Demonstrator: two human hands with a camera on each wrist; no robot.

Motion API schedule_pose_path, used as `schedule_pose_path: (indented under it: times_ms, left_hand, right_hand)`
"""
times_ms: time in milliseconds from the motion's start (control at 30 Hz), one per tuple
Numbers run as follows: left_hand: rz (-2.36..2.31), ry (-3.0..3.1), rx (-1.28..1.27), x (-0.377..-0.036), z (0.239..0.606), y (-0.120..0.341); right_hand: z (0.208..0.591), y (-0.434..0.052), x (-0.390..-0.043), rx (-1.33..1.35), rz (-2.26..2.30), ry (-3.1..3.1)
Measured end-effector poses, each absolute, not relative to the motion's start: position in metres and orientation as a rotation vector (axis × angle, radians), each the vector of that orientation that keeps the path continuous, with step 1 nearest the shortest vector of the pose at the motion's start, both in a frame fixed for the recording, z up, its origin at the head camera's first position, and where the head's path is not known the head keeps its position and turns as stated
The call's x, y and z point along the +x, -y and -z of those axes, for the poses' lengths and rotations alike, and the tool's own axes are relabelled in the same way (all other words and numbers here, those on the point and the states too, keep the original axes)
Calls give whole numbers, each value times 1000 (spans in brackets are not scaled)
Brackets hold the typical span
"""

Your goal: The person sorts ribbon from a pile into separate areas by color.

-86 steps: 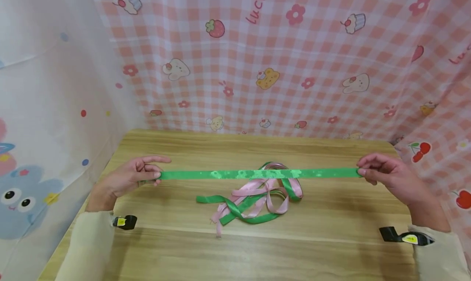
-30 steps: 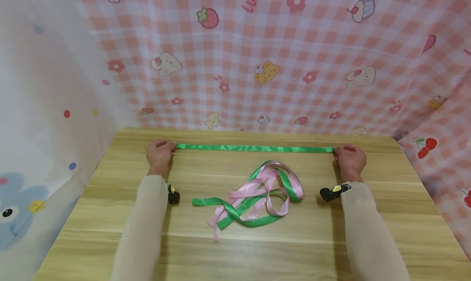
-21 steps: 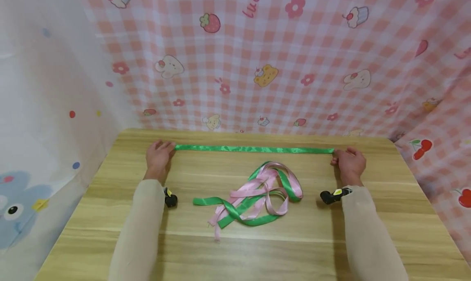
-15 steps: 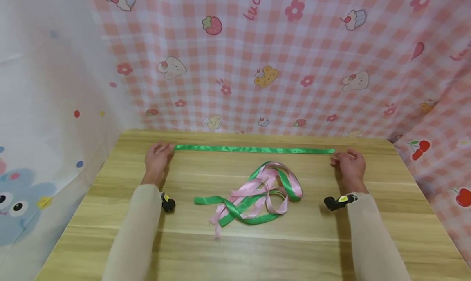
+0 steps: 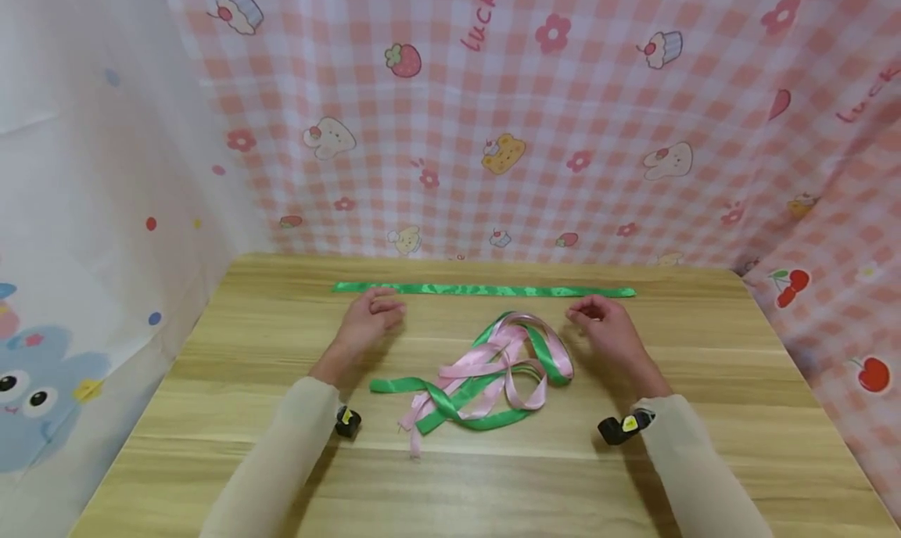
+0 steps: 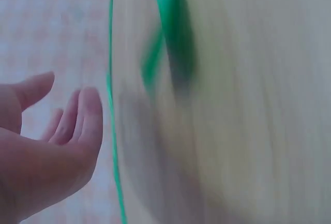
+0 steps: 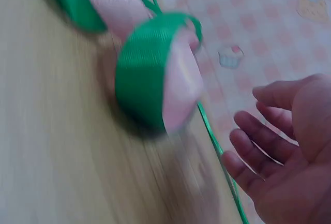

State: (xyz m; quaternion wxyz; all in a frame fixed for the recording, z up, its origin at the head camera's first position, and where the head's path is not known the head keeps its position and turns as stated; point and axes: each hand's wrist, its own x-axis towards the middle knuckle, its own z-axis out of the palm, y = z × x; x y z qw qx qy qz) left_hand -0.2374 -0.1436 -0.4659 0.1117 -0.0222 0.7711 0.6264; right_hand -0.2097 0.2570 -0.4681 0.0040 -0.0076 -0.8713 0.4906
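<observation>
A green satin ribbon (image 5: 479,290) lies straight across the far part of the table, with both its ends free. My left hand (image 5: 366,323) hovers just in front of its left part, fingers loosely bent and holding nothing. Over on the other side, my right hand (image 5: 605,327) hangs near the ribbon's right part; the right wrist view shows its relaxed fingers (image 7: 253,151) with nothing between them. Between the hands sits a loose tangle of pink ribbon (image 5: 486,358) and green ribbon (image 5: 493,422), looped over one another. Motion blurs the ribbons in the left wrist view.
The wooden table (image 5: 479,491) ends at the back against a pink checked curtain (image 5: 450,116). A white printed curtain (image 5: 84,170) hangs on the left. Small black cameras (image 5: 348,421) sit at both wrists.
Held taut in both hands at first, the green ribbon was laid down at the back of the table. Both hands have since let go of its ends and moved inward, toward the tangle.
</observation>
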Motion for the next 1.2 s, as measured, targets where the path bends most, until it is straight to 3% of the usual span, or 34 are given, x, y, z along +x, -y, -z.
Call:
schedule_pose_path:
  times_ms: [267,500,800,1200]
  left_hand:
    - [-1607,-2112,163,-222,462,74]
    - [-1563,-2114,181,-216,466,44]
    - [-1520,-2210,238,-207,464,35]
    - [-1623,-1963,363,-201,446,60]
  right_hand:
    - [476,-220,-223,185,-1492,2849]
    - [479,-207,-215,274,-1487,2896]
    - [470,-203,-191,386,-1586,2880]
    - [439,-216,-171,543,-1864,2753]
